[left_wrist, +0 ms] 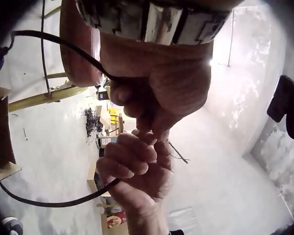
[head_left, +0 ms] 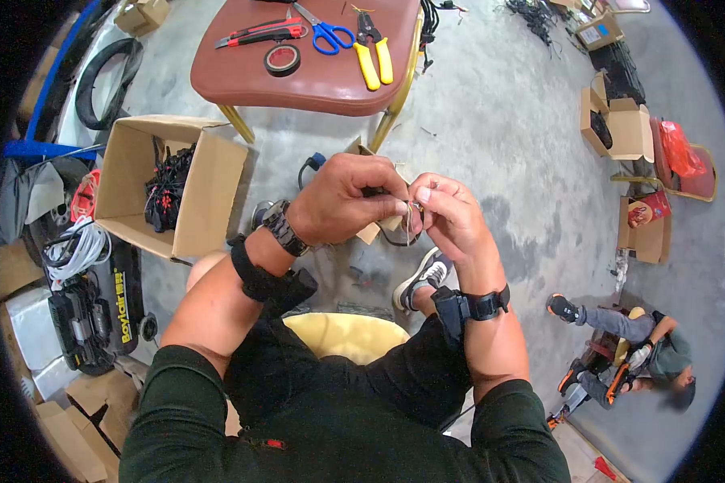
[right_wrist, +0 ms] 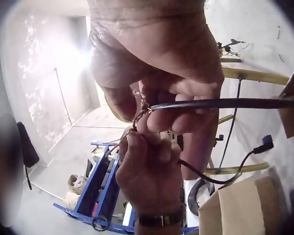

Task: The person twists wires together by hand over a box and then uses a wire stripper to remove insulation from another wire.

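Note:
In front of the lap, my left hand (head_left: pixel 346 197) and right hand (head_left: pixel 455 213) meet at their fingertips. Between them are thin twisted wires (right_wrist: pixel 141 115) at the stripped end of a black cable (right_wrist: pixel 220 103). The right fingers pinch that end, while the cable runs off sideways from them. The left thumb and fingers pinch the wires too, and a second black cable (left_wrist: pixel 63 40) trails from this hand to a dark plug (right_wrist: pixel 263 144). A loose wire end (left_wrist: pixel 179 152) sticks out past the fingers in the left wrist view.
A brown chair seat (head_left: pixel 322 88) ahead holds a utility knife (head_left: pixel 262 32), blue-handled scissors (head_left: pixel 328 36), yellow-handled wire strippers (head_left: pixel 372 56) and black tape (head_left: pixel 282 59). An open carton (head_left: pixel 210 193) with dark cables stands left. Another person (head_left: pixel 660 354) sits far right.

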The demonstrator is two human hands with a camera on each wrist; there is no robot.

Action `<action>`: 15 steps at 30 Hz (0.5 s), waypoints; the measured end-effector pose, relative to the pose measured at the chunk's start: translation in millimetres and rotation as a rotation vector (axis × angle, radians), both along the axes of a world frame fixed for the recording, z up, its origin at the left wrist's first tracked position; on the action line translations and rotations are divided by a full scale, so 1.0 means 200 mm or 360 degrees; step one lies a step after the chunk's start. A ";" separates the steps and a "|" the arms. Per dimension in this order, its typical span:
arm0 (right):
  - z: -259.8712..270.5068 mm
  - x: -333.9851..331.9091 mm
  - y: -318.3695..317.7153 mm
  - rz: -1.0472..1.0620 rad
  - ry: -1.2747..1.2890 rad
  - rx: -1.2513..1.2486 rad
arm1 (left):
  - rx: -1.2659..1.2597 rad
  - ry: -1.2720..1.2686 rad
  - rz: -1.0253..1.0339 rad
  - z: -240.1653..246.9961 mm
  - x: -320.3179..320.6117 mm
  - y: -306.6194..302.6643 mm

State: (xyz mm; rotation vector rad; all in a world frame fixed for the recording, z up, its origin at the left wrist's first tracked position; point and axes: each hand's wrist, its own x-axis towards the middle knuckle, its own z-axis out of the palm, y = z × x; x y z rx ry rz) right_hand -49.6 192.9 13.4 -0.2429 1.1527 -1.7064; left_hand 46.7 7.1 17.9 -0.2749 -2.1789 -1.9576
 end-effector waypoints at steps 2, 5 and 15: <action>0.01 0.00 0.00 0.0044 0.0025 0.0014 | -0.0023 -0.0009 -0.0017 0.01 0.00 -0.01; 0.03 -0.01 0.01 0.0128 0.0057 0.0034 | -0.0018 -0.0034 -0.0051 0.02 0.01 -0.01; 0.09 -0.02 0.05 0.0290 0.0387 0.0120 | 0.0503 -0.0473 -0.0218 0.01 0.03 -0.02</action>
